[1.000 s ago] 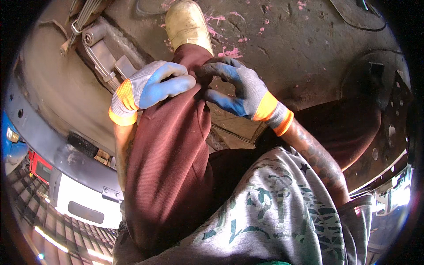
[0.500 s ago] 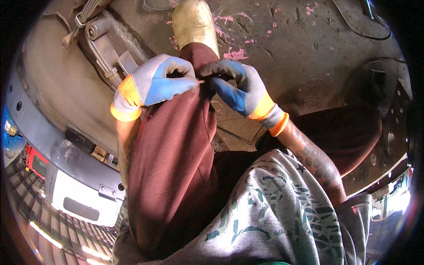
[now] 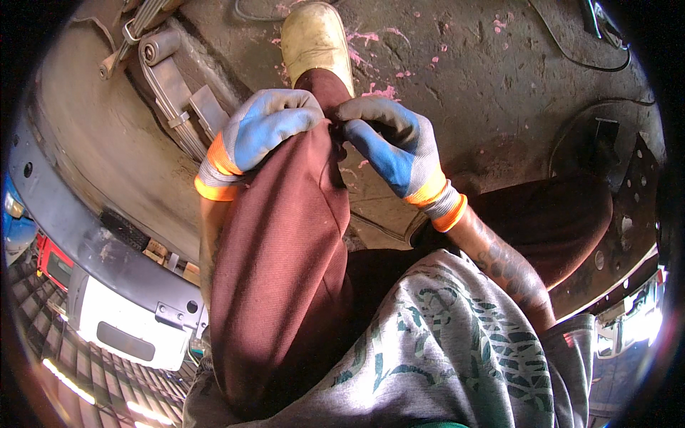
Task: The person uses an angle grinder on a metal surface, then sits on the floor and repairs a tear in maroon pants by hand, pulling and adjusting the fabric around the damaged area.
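Note:
Both my hands wear grey and blue work gloves with orange cuffs. They meet over the maroon trouser leg (image 3: 282,228) on my left, around knee height. My left hand (image 3: 267,128) is closed, its fingertips pinching the cloth from the left side. Facing it, my right hand (image 3: 392,146) has thumb and fingers drawn together on the same fold, where the fabric rises to a small dark peak. Whether anything small sits between the fingertips is hidden. Beyond the hands, a cream boot (image 3: 316,43) rests on the stained floor.
Stacked leaf springs (image 3: 182,107) lie at the upper left. A curved grey metal beam (image 3: 93,221) runs along the left, and a perforated dark metal rail (image 3: 621,228) stands at the right. A black cable (image 3: 578,63) crosses the floor (image 3: 471,85). Vehicles, including a white one (image 3: 121,321), show at lower left.
My left hand has shifted slightly right and curled tighter against the cloth. My right hand has moved slightly right, fingers closer together. The trouser fabric between them is pulled up a little more.

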The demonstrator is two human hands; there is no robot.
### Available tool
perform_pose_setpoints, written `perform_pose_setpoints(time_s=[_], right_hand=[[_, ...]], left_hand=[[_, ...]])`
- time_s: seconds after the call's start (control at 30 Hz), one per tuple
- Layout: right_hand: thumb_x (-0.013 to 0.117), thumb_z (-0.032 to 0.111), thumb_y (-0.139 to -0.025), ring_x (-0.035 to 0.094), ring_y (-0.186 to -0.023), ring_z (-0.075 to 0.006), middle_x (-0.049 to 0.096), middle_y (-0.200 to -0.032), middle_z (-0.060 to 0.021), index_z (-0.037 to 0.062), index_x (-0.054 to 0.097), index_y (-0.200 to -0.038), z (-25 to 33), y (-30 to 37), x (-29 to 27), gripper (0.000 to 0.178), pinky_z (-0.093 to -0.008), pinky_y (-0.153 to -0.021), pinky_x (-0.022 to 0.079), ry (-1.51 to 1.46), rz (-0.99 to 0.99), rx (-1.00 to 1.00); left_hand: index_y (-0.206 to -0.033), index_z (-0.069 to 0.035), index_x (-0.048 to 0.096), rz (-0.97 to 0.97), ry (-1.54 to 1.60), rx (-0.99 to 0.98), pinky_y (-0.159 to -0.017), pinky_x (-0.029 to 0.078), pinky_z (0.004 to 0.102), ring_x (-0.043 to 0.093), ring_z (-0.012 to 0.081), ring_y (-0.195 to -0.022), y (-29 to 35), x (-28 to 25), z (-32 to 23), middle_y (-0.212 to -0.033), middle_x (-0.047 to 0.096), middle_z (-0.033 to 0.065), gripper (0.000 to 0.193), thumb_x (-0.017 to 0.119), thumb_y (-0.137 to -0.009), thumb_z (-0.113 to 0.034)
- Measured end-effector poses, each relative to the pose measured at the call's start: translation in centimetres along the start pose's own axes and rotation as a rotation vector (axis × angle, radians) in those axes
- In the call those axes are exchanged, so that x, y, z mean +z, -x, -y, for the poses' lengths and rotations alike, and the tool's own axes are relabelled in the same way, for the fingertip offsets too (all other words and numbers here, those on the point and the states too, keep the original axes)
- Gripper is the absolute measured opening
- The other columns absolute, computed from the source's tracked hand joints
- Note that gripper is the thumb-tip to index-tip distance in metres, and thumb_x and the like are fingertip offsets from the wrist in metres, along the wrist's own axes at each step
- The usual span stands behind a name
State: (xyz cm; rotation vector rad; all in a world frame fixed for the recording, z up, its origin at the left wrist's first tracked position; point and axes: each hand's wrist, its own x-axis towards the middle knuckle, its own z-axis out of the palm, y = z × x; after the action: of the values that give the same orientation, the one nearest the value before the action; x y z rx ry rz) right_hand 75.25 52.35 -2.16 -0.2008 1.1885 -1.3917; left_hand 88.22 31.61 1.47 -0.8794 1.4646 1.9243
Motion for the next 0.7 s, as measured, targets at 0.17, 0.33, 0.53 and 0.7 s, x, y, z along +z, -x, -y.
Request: perform_pose_setpoints(time_s=[0.17, 0.33, 0.53, 0.7], right_hand=[[0.067, 0.010, -0.102, 0.064, -0.086, -0.0061, 0.073, -0.099, -0.0014, 0.0016, 0.073, -0.119, 0.0, 0.1, 0.4, 0.020, -0.0242, -0.077, 0.054, -0.062, -0.018, 0.052], [0.067, 0.013, -0.103, 0.063, -0.085, -0.0055, 0.073, -0.099, 0.0001, 0.0021, 0.073, -0.121, 0.1, 0.1, 0.2, 0.022, -0.0240, -0.075, 0.054, -0.098, -0.018, 0.109], [0.071, 0.015, -0.100, 0.063, -0.079, -0.0057, 0.074, -0.091, 0.0013, 0.0019, 0.078, -0.111, 0.7, 0.1, 1.2, 0.018, -0.0239, -0.071, 0.054, -0.034, -0.147, 0.114], [0.075, 0.014, -0.097, 0.064, -0.077, -0.0067, 0.074, -0.086, -0.0001, -0.0005, 0.078, -0.098, 1.4, 0.4, 2.1, 0.015, -0.0241, -0.072, 0.054, 0.256, -0.333, -0.126]], left_hand=[[-0.094, 0.000, 0.070, -0.017, 0.222, -0.062, -0.074, 0.046, 0.0219, 0.054, 0.0029, -0.082, -0.2, 1.1, -0.2, -0.086, 0.062, -0.0051, 0.020, 0.058, -0.101, -0.015], [-0.094, 0.000, 0.071, -0.054, 0.148, 0.030, -0.073, 0.046, 0.0210, 0.055, 0.0027, -0.079, -0.4, 1.3, 0.0, -0.083, 0.062, -0.0066, 0.017, 0.063, -0.100, -0.013], [-0.098, -0.001, 0.075, -0.059, 0.166, 0.012, -0.069, 0.045, 0.0193, 0.055, 0.0007, -0.077, -0.5, 1.6, -0.3, -0.083, 0.063, -0.0084, 0.017, 0.064, -0.100, -0.015], [-0.096, -0.001, 0.075, -0.106, 0.198, -0.004, -0.069, 0.044, 0.0187, 0.055, 0.0004, -0.077, -1.2, 2.2, -0.3, -0.082, 0.063, -0.0080, 0.017, 0.065, -0.099, -0.015]])
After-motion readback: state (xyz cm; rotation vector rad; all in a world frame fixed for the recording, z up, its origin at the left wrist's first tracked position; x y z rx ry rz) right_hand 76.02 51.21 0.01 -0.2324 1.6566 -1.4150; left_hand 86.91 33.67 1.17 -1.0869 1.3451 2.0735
